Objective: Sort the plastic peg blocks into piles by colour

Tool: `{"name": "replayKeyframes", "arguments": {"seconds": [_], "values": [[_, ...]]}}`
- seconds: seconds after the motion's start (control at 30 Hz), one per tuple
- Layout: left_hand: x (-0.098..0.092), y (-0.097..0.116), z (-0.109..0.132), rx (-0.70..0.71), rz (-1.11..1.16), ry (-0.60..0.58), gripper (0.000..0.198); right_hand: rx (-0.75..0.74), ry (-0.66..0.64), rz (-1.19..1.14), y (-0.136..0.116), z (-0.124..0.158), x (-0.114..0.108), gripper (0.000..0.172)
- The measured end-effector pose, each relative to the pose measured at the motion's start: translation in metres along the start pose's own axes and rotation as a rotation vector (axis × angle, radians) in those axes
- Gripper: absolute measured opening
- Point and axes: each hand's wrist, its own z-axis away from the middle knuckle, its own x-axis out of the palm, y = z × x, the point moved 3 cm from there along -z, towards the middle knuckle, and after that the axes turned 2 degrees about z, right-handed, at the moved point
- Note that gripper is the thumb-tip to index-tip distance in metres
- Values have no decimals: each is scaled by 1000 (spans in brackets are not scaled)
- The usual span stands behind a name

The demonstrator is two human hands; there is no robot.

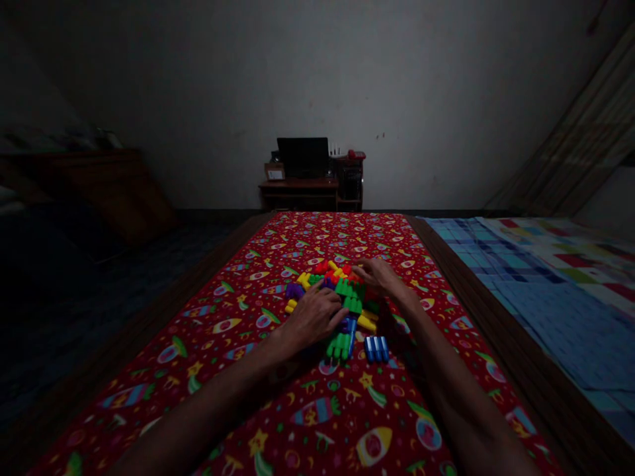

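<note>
A heap of plastic building blocks in green, yellow, red, purple and blue lies in the middle of a red patterned cloth [307, 410]. My left hand [317, 311] rests on the heap's near left side, fingers loosely bent and the thumb apart, close to purple blocks [294, 290]. At the far right side, my right hand [381, 275] reaches over with its fingers towards red blocks [355, 274]; no held block shows. Between the hands are green blocks [351, 297]. Nearer to me are another green block [338, 346] and, apart from the heap, a blue block [376, 349].
The cloth covers a long surface with brown edges. Beyond it stands a low desk [297, 187] with a dark monitor [303, 157] and a red telephone [356, 155]. On the right lies a blue checked bedcover [536, 317]; a wooden cabinet [109, 192] is at left.
</note>
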Motion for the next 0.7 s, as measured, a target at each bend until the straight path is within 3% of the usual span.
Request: {"name": "replayKeyframes", "arguments": {"seconds": [0.1,0.27,0.4,0.57,0.7], "values": [[1,-10,8,-56,24,15,32,-100,-195,105,-18,5,7,21],[6,-25,16,-165,113,73,28,-103,-261,247,-37,11,11,15],[8,-29,15,-181,143,103,29,-115,-325,374,-44,19,11,22],[1,-23,14,-150,205,170,25,-99,-248,241,-40,19,13,22],[-5,-18,12,-201,289,269,25,111,-42,-131,-32,10,5,27]]}}
